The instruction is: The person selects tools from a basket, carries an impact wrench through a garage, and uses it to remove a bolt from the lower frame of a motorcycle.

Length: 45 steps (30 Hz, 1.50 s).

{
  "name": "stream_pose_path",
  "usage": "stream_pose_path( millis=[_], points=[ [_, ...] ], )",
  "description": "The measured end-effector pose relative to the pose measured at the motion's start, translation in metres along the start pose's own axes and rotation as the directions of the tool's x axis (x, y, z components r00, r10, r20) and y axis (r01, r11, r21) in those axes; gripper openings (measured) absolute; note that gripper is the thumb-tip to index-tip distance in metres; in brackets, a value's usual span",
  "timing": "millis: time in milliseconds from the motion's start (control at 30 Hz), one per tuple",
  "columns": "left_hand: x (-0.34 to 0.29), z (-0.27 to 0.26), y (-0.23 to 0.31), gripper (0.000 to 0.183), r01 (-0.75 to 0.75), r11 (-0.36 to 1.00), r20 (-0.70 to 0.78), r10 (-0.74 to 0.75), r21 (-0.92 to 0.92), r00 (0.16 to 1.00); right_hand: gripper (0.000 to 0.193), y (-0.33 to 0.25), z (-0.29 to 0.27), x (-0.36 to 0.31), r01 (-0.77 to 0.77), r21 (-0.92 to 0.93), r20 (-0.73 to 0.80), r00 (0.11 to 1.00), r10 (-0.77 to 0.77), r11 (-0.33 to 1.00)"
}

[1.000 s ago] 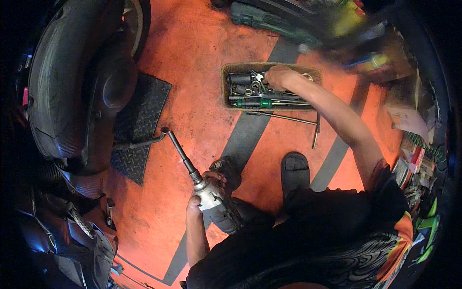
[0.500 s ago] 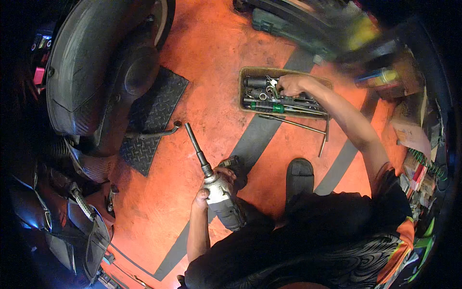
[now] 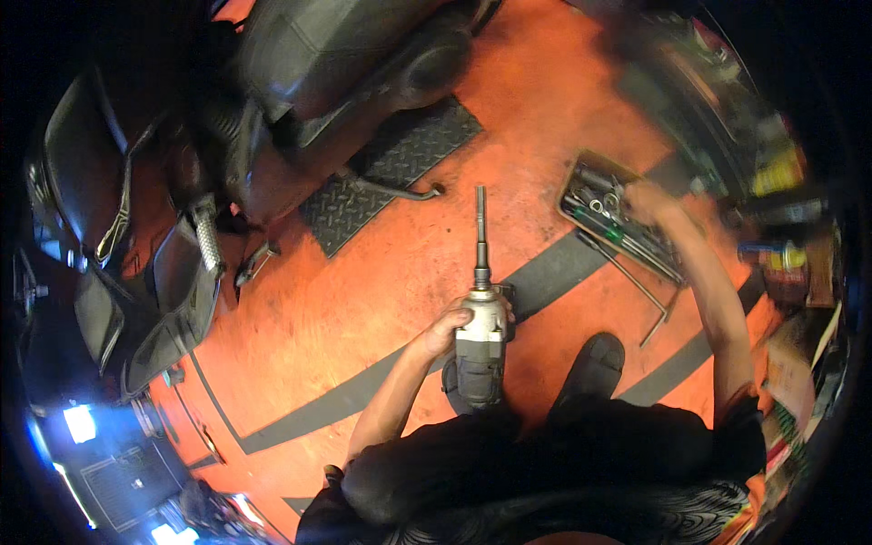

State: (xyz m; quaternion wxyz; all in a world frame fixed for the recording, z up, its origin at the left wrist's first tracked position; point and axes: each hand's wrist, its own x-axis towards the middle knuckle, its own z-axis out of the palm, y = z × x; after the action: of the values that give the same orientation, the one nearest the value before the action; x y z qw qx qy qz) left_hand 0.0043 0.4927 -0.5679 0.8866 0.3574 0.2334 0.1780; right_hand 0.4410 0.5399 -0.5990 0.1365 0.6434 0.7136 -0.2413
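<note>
My left hand [image 3: 451,325] is wrapped round the pale front housing of a black-bodied impact wrench [image 3: 480,368]. A long socket extension [image 3: 481,227] sticks out of the tool, pointing away from me. Out to the right, my right hand [image 3: 647,202] is over a shallow tool tray [image 3: 570,182], among the tools at its far side. Motion smears its fingers, so their grip does not show. Inside the tray lie sockets, wrenches and a green-handled screwdriver [image 3: 610,233].
A T-handle wrench [image 3: 647,292] lies on the orange floor against the tray's near side. At left stands a dark scooter [image 3: 354,64], with a metal lever [image 3: 400,191] jutting over a black tread plate [image 3: 345,218]. Boxes and cans [image 3: 783,256] line the right.
My view has swung left, so the scooter, tray and floor shift rightward in it. The impact wrench now points straight ahead. My right hand is still at the tray.
</note>
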Motion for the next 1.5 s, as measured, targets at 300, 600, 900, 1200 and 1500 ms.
stream_pose_path(
  millis=[300,600,900,1200,1500],
  points=[
    [-0.009,0.021,-0.027,0.057,-0.137,0.990,-0.219,0.128,-0.026,0.967,0.021,0.006,0.003,-0.008,-0.075,-0.104,0.163,0.982,0.092,0.992],
    [-0.008,0.003,-0.045,0.052,-0.167,0.983,-0.196,0.178,0.072,0.964,0.037,0.032,0.026,-0.034,-0.017,0.285,-0.288,0.952,0.103,0.958],
    [-0.002,0.019,0.006,0.070,-0.188,0.982,-0.178,0.188,0.018,0.966,0.028,-0.075,-0.037,-0.039,0.184,0.947,-0.241,0.949,0.204,0.262],
    [0.024,0.031,0.037,0.039,-0.220,0.975,-0.398,0.197,-0.011,0.896,0.032,-0.176,-0.075,0.025,0.178,0.960,-0.207,0.971,-0.119,-0.216],
    [0.013,0.043,0.038,0.033,-0.232,0.973,-0.442,0.216,0.018,0.871,0.034,-0.224,-0.102,0.034,0.246,0.935,-0.154,0.930,-0.333,0.254]
  ],
)
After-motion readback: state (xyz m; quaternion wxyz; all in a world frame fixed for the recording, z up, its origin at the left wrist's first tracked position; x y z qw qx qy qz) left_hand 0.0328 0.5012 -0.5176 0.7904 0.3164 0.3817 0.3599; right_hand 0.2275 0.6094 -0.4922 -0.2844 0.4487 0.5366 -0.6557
